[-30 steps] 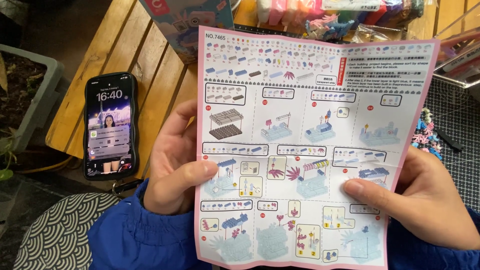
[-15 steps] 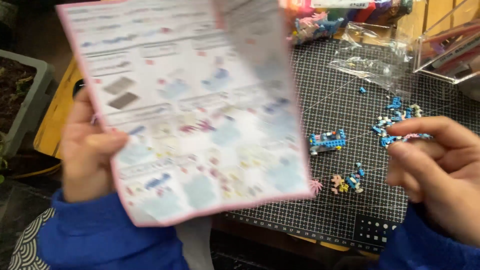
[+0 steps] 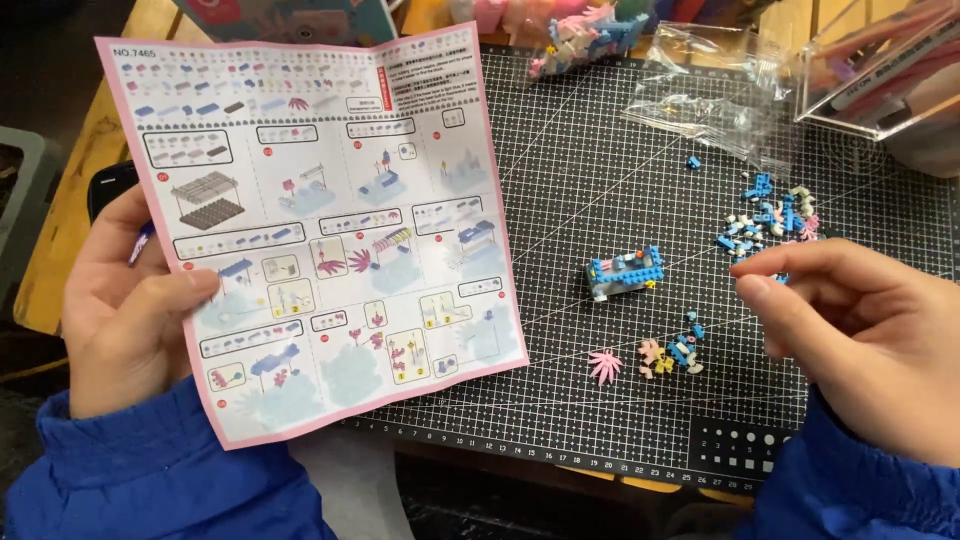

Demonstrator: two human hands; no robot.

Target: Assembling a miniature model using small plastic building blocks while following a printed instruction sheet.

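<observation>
Fingers come first: our left hand [image 3: 125, 305] grips the pink-bordered instruction sheet [image 3: 310, 225] at its left edge, thumb pressed on the printed face and the other fingers hidden behind the paper. The sheet is held up and tilted towards us on the left of the scene, most likely so that its step pictures can be read while the work area to its right stays uncovered.

Our right hand [image 3: 860, 340] hovers on the right, just near of the scattered loose bricks [image 3: 770, 215], with thumb and forefinger drawn close together. Whether a tiny piece sits between them we cannot tell; nothing shows there.

Between the hands, the small blue part-built model [image 3: 625, 272] rests on the mat, apart from both. Near of it lie a pink flower-like piece [image 3: 604, 366] and a little cluster of mixed pieces [image 3: 673, 352].

Everything sits on a dark gridded cutting mat [image 3: 600, 170], which lies on a slatted wooden table [image 3: 60, 230]. At the far edge, an emptied clear plastic bag [image 3: 715, 85] lies crumpled, and a clear plastic box [image 3: 880, 65] stands in the far right corner. A dark phone [image 3: 110, 185] peeps out behind the sheet's left side.
</observation>
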